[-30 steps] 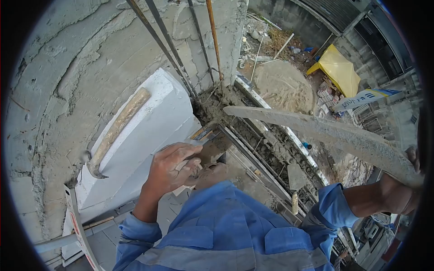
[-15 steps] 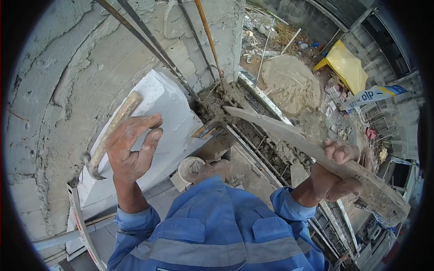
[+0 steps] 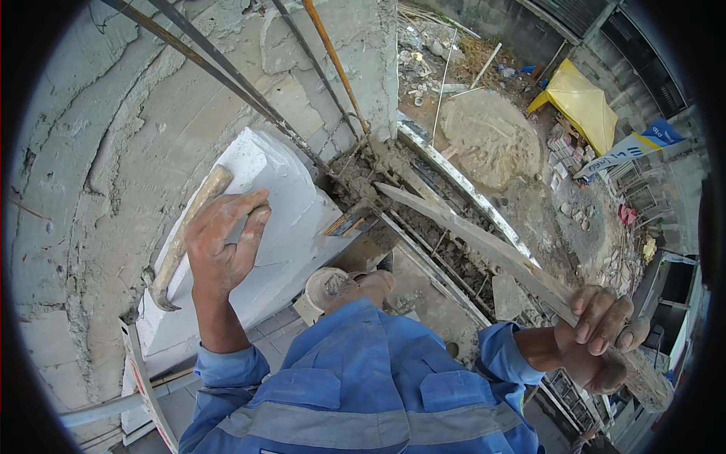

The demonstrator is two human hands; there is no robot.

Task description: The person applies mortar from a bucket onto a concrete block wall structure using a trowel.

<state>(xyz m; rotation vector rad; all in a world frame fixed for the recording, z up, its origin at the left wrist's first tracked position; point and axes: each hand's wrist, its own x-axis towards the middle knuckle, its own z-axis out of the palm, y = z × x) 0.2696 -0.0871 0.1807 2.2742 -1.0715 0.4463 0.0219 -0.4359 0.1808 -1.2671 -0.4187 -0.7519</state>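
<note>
My right hand (image 3: 599,337) is wrapped around a long wooden board (image 3: 473,233) near its wide end. The narrow tip of the board lies over the wet concrete (image 3: 355,175) at the corner of the formwork, by the steel bars. My left hand (image 3: 224,246) hovers over a white block (image 3: 283,200), thumb and forefinger curved with a gap between them. Nothing shows in that gap. Behind the left hand, a claw hammer (image 3: 201,198) with a wooden handle lies along the block's edge, its metal head toward me.
Steel rebars (image 3: 219,69) rise from the corner beside a rough plastered wall (image 3: 174,91). A concrete-filled trench (image 3: 454,250) runs between form boards on the right. Below are a bucket (image 3: 325,284), a sand pile (image 3: 491,136) and a yellow canopy (image 3: 578,102).
My right hand has shifted right and a little down along the board, toward its wide end. The left hand stays curved over the block, and the view has tilted slightly.
</note>
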